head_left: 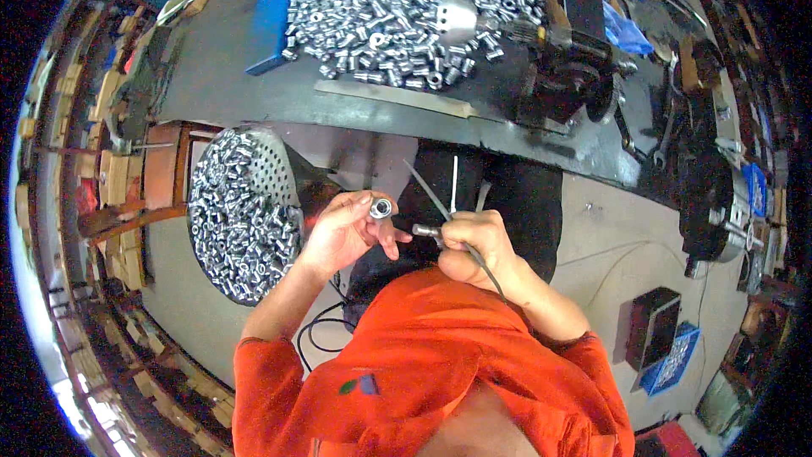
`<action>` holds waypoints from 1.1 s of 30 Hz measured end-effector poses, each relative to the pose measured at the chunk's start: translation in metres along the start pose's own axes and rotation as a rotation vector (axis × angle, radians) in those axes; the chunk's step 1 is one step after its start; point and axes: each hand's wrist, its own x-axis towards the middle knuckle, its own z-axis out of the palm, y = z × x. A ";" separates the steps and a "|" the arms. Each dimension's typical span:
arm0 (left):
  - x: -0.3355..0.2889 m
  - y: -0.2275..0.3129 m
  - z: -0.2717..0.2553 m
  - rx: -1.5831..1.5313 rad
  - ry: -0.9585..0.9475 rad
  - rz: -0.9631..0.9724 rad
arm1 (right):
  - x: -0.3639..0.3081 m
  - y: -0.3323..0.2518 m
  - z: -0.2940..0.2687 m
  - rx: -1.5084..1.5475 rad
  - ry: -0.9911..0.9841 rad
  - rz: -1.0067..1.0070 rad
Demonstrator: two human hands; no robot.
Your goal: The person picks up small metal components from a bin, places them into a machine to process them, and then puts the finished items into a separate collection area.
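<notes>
My left hand (337,233) pinches a small, shiny metal bushing (381,208) between thumb and fingers, its round bore facing up. Close by on the right, my right hand (482,247) is closed around a thin grey tapered rod (433,194) that looks like a file. It runs slantwise through the fist and sticks out at both ends. A short metal cylinder (425,230) pokes out of the same fist toward the left hand; its grip is partly hidden. Left of my left hand stands a round perforated metal basket (272,171) full of similar bushings.
A large heap of metal bushings (397,21) covers the dark workbench (211,76) ahead, beside a blue block (271,25). A flat strip (397,99) lies near its front edge. Dark machinery (575,76) and wrenches (668,114) are on the right. A blue crate (674,361) rests on the floor.
</notes>
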 end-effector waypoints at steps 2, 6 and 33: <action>0.003 -0.003 -0.001 0.024 0.009 -0.029 | 0.002 0.000 -0.001 0.007 0.010 0.017; 0.007 -0.003 0.001 0.227 0.058 0.023 | 0.005 0.002 0.002 -0.037 0.068 0.017; 0.027 0.019 -0.002 1.768 0.343 0.561 | -0.010 -0.027 -0.015 0.147 -0.099 -0.095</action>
